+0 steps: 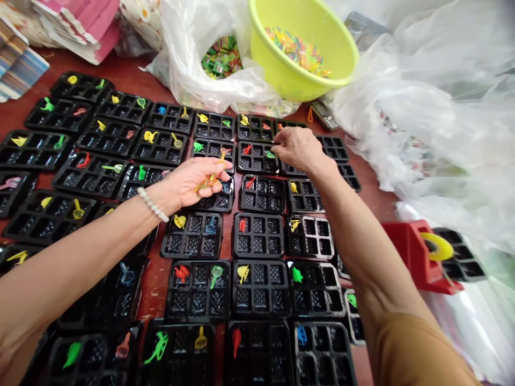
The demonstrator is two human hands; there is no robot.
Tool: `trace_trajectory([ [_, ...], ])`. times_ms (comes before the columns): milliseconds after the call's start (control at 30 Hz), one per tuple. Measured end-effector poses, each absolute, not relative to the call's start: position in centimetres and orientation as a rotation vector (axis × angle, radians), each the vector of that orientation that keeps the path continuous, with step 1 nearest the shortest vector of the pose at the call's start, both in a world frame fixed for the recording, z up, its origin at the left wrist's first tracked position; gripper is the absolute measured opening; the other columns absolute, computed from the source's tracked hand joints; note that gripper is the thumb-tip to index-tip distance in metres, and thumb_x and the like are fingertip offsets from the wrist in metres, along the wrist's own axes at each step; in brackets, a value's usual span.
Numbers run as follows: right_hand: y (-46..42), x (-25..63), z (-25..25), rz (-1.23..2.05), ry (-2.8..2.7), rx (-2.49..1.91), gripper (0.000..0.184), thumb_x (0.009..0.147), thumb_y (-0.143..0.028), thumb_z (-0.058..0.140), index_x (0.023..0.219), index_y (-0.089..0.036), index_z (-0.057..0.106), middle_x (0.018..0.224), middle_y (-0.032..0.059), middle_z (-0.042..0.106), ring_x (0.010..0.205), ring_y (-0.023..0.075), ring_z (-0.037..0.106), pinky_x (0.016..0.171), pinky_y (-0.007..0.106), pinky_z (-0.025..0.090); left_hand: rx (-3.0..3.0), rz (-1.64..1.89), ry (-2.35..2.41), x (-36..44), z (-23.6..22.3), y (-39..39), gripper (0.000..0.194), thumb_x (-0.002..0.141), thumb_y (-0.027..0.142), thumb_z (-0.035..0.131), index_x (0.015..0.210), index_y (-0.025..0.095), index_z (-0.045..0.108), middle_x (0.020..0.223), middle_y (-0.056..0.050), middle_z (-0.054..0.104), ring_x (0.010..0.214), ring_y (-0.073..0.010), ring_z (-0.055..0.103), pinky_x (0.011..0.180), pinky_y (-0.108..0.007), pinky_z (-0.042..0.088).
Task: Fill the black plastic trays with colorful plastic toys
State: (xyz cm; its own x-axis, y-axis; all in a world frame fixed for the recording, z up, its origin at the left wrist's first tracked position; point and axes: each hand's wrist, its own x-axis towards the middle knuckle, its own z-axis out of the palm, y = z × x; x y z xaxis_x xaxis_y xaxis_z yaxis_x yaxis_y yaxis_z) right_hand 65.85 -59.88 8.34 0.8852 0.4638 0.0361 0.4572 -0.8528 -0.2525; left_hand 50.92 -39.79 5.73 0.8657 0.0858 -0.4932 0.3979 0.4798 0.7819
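My left hand point(201, 179), with a beaded bracelet at the wrist, is closed around several small coloured plastic scoops point(207, 183). A yellow one sticks up between thumb and forefinger. My right hand point(296, 146) reaches over a black six-compartment tray point(257, 164). Its fingers are pinched together at a small green plastic scoop point(269, 154) in the upper right compartment, and the fingertips are partly hidden. A red plastic figure point(247, 149) lies in the same tray's upper left compartment. Under my left hand sits another black tray point(225, 201), partly covered.
Rows of similar black trays point(259, 236) cover the red table, many holding small plastic figures. At the back are a lime-green basin point(261, 64) of coloured pieces and a plastic bag point(181, 69) of small packets. A red tape dispenser point(406, 252) stands at right.
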Motion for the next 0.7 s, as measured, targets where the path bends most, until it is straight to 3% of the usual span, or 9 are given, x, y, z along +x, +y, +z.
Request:
trace_trajectory([
  [167, -59.1, 60.8, 8.9, 0.424, -0.935, -2.184, 0.028, 0.094, -0.039, 0.072, 0.107, -0.016, 0.079, 0.096, 0.0060, 0.079, 0.086, 0.0176, 0.070, 0.081, 0.032, 0.058, 1.102, -0.301, 0.381, 50.0, 6.0, -42.1, 0.011, 0.093, -0.002, 0.066, 0.091, 0.007, 0.073, 0.067, -0.008, 0.068, 0.038, -0.0088, 0.053, 0.028, -0.015, 0.022],
  [267, -59.0, 58.6, 8.4, 0.529, -0.901, -1.963, 0.017, 0.088, -0.031, 0.077, 0.091, -0.014, 0.074, 0.086, 0.0047, 0.077, 0.075, 0.0136, 0.068, 0.073, 0.028, 0.058, 1.112, -0.326, 0.343, 49.3, 6.1, -43.7, 0.016, 0.094, -0.003, 0.062, 0.086, 0.009, 0.069, 0.065, -0.008, 0.067, 0.036, -0.0084, 0.050, 0.028, -0.016, 0.019],
  [567, -64.1, 60.8, 6.9, 0.253, -0.724, -2.220, 0.015, 0.075, -0.028, 0.083, 0.080, -0.014, 0.081, 0.079, 0.0055, 0.077, 0.073, 0.0160, 0.065, 0.075, 0.033, 0.052, 0.906, -0.374, 0.511, 47.3, 6.3, -44.1, 0.015, 0.093, 0.000, 0.052, 0.099, 0.003, 0.065, 0.069, -0.011, 0.065, 0.042, -0.0117, 0.055, 0.027, -0.014, 0.024],
  [700, -65.7, 62.7, 5.0, 0.347, -0.662, -2.362, 0.012, 0.072, -0.026, 0.085, 0.078, -0.016, 0.084, 0.070, 0.0027, 0.073, 0.073, 0.0179, 0.064, 0.077, 0.035, 0.050, 0.886, -0.371, 0.529, 46.4, 6.1, -43.1, 0.038, 0.082, -0.011, 0.046, 0.114, 0.001, 0.062, 0.076, -0.014, 0.068, 0.049, -0.0140, 0.061, 0.031, -0.014, 0.032],
])
